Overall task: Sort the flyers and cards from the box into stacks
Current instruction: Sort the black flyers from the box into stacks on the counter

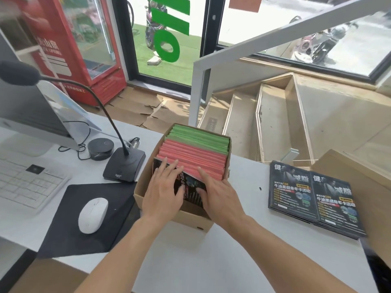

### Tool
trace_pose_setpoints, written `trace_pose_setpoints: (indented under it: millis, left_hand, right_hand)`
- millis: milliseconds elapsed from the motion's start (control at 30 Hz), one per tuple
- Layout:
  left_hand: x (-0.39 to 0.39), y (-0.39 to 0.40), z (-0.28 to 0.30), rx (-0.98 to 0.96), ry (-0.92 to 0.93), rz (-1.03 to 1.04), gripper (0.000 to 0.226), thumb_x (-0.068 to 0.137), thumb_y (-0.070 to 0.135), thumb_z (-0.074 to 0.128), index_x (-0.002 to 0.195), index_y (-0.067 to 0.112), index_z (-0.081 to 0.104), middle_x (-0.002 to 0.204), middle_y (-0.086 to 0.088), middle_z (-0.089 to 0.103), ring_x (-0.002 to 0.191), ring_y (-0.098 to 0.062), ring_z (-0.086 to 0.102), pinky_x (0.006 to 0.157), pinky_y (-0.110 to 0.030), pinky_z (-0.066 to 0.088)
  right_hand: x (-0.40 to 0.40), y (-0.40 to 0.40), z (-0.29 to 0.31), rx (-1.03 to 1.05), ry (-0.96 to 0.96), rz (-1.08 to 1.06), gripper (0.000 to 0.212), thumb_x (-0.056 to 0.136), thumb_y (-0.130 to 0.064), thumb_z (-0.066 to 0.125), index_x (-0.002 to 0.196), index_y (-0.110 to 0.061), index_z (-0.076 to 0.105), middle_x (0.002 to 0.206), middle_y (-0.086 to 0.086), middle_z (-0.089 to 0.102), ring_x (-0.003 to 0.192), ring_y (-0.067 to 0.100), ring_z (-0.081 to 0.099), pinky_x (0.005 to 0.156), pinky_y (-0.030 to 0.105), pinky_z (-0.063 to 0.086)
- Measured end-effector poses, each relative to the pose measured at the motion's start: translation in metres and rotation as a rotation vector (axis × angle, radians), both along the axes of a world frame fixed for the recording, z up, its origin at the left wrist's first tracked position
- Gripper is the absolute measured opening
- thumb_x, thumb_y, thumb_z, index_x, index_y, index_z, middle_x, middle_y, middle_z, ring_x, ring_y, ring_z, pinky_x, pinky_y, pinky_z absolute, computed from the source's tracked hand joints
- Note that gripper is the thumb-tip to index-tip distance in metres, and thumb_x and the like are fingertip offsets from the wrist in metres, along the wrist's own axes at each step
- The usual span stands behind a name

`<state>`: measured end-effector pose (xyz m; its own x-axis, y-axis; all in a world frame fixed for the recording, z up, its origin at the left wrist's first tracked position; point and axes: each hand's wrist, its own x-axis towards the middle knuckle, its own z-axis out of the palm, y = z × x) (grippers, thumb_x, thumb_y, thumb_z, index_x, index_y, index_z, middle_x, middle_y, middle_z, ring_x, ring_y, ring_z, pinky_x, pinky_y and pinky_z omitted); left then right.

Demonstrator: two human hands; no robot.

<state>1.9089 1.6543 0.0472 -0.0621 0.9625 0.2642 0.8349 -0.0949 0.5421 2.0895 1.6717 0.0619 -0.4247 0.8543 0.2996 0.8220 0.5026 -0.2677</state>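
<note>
An open cardboard box (146, 182) stands on the white desk in front of me. It holds upright rows of green cards (201, 138) at the far end and red cards (194, 159) in the middle. At its near end lean dark flyers (190, 187). My left hand (163, 191) lies flat on the flyers' left part, fingers spread. My right hand (218, 195) grips their right part, thumb on the front face. Two stacks of dark flyers (311, 197) lie side by side on the desk to the right of the box.
Left of the box stand a desk microphone (124, 166), a black puck (100, 149), a white mouse (93, 214) on a black pad (63, 233), a keyboard (23, 187) and a monitor. A cardboard piece (359, 174) lies at the far right. Wooden steps drop beyond the desk.
</note>
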Motion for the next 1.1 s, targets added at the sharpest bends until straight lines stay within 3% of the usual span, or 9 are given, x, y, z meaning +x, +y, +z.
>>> trace_pose_setpoints:
  millis: [167, 267, 400, 567, 700, 800, 900, 1000, 1100]
  left_hand:
    - [-0.004, -0.003, -0.003, 0.029, -0.033, -0.016, 0.053, 0.09, 0.019, 0.071, 0.141, 0.021, 0.057, 0.157, 0.005, 0.043, 0.154, -0.011, 0.016, 0.122, -0.051, 0.027]
    - [-0.001, -0.003, 0.008, 0.071, -0.088, -0.013, 0.065, 0.088, 0.019, 0.075, 0.148, 0.025, 0.049, 0.165, 0.006, 0.026, 0.156, -0.011, 0.003, 0.124, -0.055, 0.019]
    - [0.008, -0.001, 0.05, 0.232, -0.267, 0.22, 0.095, 0.088, 0.02, 0.076, 0.161, 0.028, 0.016, 0.17, 0.008, -0.004, 0.156, -0.016, -0.01, 0.125, -0.051, 0.009]
    - [0.045, 0.0, 0.076, 0.061, -0.752, 0.223, 0.092, 0.09, 0.024, 0.075, 0.159, 0.036, 0.016, 0.162, 0.012, 0.031, 0.147, -0.006, 0.031, 0.122, -0.045, 0.03]
    - [0.097, -0.004, 0.076, 0.078, -0.749, 0.109, 0.088, 0.088, 0.018, 0.077, 0.152, 0.045, 0.023, 0.148, 0.023, 0.041, 0.141, 0.0, 0.037, 0.116, -0.032, 0.032]
    - [0.137, 0.0, 0.073, -0.106, -0.955, 0.056, 0.09, 0.09, 0.011, 0.074, 0.155, 0.042, 0.02, 0.136, 0.021, 0.052, 0.127, -0.005, 0.054, 0.104, -0.035, 0.045]
    - [0.179, 0.001, 0.069, -0.284, -1.168, 0.035, 0.053, 0.096, 0.007, 0.065, 0.139, 0.031, 0.047, 0.115, 0.003, 0.073, 0.1, -0.013, 0.072, 0.086, -0.039, 0.059]
    - [0.213, -0.013, 0.06, -0.288, -1.081, -0.024, 0.028, 0.099, 0.008, 0.062, 0.115, 0.031, 0.059, 0.105, 0.006, 0.075, 0.094, -0.006, 0.072, 0.079, -0.029, 0.06]
    - [0.236, -0.029, 0.043, -0.337, -1.003, -0.204, 0.025, 0.099, 0.013, 0.062, 0.118, 0.029, 0.059, 0.109, 0.006, 0.075, 0.105, -0.017, 0.07, 0.089, -0.037, 0.057]
  right_hand:
    - [-0.004, -0.001, 0.004, 0.064, -0.016, -0.04, 0.041, 0.085, -0.013, 0.072, 0.122, -0.029, 0.067, 0.094, -0.012, 0.075, 0.076, 0.015, 0.071, 0.061, 0.028, 0.05]
    - [0.0, -0.003, 0.006, -0.007, 0.129, -0.147, 0.04, 0.088, -0.007, 0.063, 0.119, -0.032, 0.068, 0.101, -0.014, 0.071, 0.078, 0.016, 0.069, 0.064, 0.033, 0.055]
    - [0.025, -0.004, 0.025, -0.32, 0.81, -0.294, 0.029, 0.103, -0.01, 0.051, 0.115, -0.03, 0.069, 0.104, -0.017, 0.071, 0.098, 0.008, 0.067, 0.077, 0.027, 0.057]
    - [0.078, -0.011, 0.045, -0.526, 1.239, -0.442, 0.026, 0.104, -0.009, 0.051, 0.113, -0.026, 0.07, 0.1, -0.005, 0.077, 0.09, 0.011, 0.072, 0.067, 0.023, 0.056]
    - [0.125, -0.028, 0.045, -0.568, 1.275, -0.495, 0.025, 0.105, -0.008, 0.05, 0.112, -0.023, 0.069, 0.094, -0.004, 0.077, 0.076, 0.004, 0.07, 0.057, 0.016, 0.05]
    - [0.153, -0.042, 0.037, -0.589, 1.342, -0.535, 0.025, 0.104, -0.008, 0.051, 0.113, -0.024, 0.069, 0.098, -0.005, 0.078, 0.079, 0.005, 0.07, 0.059, 0.018, 0.051]
    - [0.179, -0.059, 0.028, -0.583, 1.297, -0.553, 0.025, 0.103, -0.006, 0.053, 0.112, -0.024, 0.069, 0.103, -0.005, 0.077, 0.096, 0.013, 0.071, 0.077, 0.027, 0.052]
    - [0.207, -0.074, 0.02, -0.57, 1.104, -0.568, 0.023, 0.097, -0.005, 0.063, 0.102, -0.027, 0.068, 0.1, -0.006, 0.076, 0.101, 0.017, 0.07, 0.086, 0.036, 0.055]
    - [0.233, -0.08, 0.025, -0.489, 1.038, -0.564, 0.03, 0.091, -0.003, 0.069, 0.101, -0.031, 0.065, 0.102, -0.007, 0.074, 0.101, 0.014, 0.068, 0.089, 0.041, 0.056]
